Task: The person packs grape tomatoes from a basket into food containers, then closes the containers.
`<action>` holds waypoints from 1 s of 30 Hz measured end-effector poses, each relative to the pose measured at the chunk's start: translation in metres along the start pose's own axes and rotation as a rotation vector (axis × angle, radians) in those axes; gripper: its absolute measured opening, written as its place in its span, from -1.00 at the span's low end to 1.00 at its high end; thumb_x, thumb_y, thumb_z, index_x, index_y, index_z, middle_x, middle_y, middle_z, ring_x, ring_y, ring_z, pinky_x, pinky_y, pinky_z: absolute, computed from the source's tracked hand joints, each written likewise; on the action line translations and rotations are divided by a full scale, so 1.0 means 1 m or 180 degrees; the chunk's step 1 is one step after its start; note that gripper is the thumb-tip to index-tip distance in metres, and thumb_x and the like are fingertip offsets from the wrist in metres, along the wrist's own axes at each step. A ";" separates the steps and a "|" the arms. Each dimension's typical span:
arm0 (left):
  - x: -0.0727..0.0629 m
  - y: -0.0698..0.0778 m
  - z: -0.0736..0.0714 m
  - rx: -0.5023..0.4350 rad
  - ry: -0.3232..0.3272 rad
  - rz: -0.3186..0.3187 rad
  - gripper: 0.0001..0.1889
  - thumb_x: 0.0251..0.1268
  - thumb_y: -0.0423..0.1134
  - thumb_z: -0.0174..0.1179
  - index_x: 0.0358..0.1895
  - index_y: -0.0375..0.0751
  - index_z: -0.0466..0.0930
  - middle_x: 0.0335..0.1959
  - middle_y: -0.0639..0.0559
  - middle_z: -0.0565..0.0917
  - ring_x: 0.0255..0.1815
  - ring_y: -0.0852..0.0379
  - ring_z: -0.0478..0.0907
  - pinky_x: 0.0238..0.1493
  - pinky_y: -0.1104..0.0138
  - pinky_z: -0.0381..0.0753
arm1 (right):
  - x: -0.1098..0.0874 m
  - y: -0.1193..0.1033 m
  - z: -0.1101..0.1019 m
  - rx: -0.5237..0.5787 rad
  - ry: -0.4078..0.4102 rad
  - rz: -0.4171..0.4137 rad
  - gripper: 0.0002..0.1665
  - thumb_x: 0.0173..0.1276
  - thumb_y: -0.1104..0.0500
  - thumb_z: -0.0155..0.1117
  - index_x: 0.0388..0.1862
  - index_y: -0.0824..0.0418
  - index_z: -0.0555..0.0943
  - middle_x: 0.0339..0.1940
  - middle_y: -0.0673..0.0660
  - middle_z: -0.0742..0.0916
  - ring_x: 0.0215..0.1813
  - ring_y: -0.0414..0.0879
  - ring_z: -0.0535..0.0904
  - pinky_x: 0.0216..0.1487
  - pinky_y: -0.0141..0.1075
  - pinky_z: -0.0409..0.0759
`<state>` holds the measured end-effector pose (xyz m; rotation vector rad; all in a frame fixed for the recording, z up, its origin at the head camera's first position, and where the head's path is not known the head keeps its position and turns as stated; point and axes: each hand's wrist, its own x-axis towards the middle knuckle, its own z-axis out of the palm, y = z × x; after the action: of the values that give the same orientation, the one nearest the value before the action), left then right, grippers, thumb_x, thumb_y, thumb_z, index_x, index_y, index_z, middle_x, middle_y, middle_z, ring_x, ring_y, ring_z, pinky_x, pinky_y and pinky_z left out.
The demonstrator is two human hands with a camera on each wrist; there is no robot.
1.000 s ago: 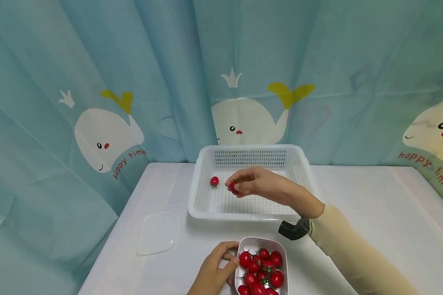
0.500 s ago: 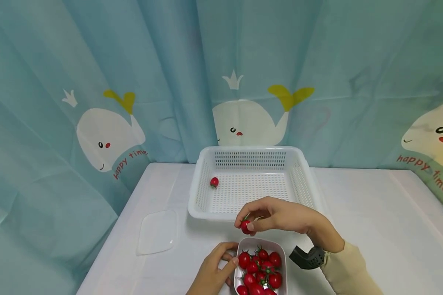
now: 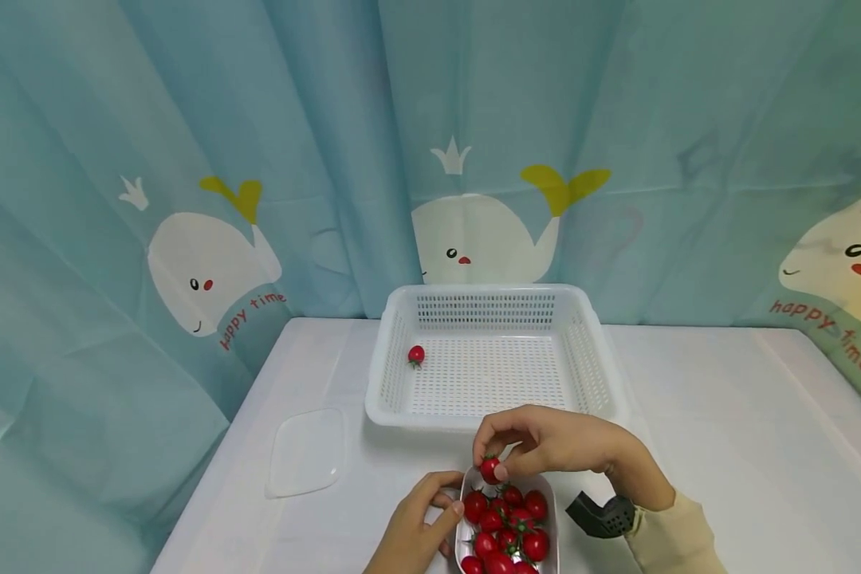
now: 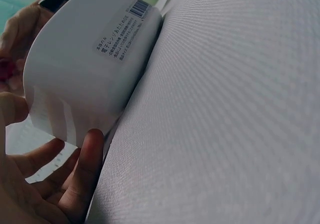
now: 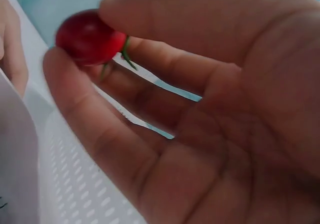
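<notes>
My right hand [image 3: 556,442] pinches a cherry tomato [image 3: 491,469] between thumb and fingertips, over the far end of a small white container [image 3: 557,526]. In the right wrist view, green sepals hang from the held tomato [image 5: 90,37]. Several red cherry tomatoes [image 3: 499,518] lie inside the container. My left hand [image 3: 419,518] grips the container's far left corner, thumb at the rim and fingers against the side. From the left wrist, the container's wall [image 4: 75,59] shows a printed label. One lone tomato [image 3: 416,355] sits in a white plastic basket [image 3: 484,421].
The basket stands at the back of the white table, before a blue whale-print curtain [image 3: 330,159]. A clear plastic lid [image 3: 307,452] lies flat on the left side. A black wrist device [image 3: 601,516] sits on my right wrist.
My right hand has come back from over the basket to above the small container, with the tomato still pinched. My left hand has stayed on the container.
</notes>
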<state>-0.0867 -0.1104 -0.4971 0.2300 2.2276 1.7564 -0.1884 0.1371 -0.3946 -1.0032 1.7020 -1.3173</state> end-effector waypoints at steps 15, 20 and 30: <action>0.000 0.004 0.000 0.0004 -0.0037 -0.0042 -0.51 0.57 -0.03 0.16 0.38 -0.23 0.47 -0.10 -0.05 0.67 -0.48 0.26 0.57 -0.45 0.41 0.66 | 0.002 -0.004 0.018 -0.1032 -0.0006 0.0284 -0.84 0.40 0.30 0.32 -0.09 0.09 0.67 -0.17 -0.12 0.72 -0.11 -0.36 0.67 -0.01 -0.41 0.68; -0.001 0.003 0.000 0.0006 -0.0031 -0.0012 -0.52 0.58 -0.05 0.15 0.39 -0.21 0.46 -0.13 -0.06 0.66 -0.49 0.26 0.57 -0.47 0.40 0.66 | 0.005 -0.010 0.031 -0.1588 0.0261 0.0500 -0.78 0.32 0.37 0.37 -0.24 0.03 0.66 -0.34 -0.19 0.67 -0.32 -0.40 0.56 -0.26 -0.45 0.63; -0.002 0.002 0.000 -0.0046 -0.0060 -0.0034 -0.55 0.60 -0.08 0.13 0.41 -0.17 0.46 -0.10 -0.05 0.64 -0.34 0.28 0.56 -0.44 0.40 0.68 | 0.010 -0.014 0.058 -0.2104 0.0762 0.0748 -0.67 0.13 0.44 0.48 -0.41 0.00 0.67 -0.52 -0.18 0.61 -0.46 -0.32 0.44 -0.42 -0.44 0.54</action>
<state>-0.0851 -0.1110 -0.4947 0.2302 2.1984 1.7569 -0.1382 0.1026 -0.3926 -0.9754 2.4397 -0.7472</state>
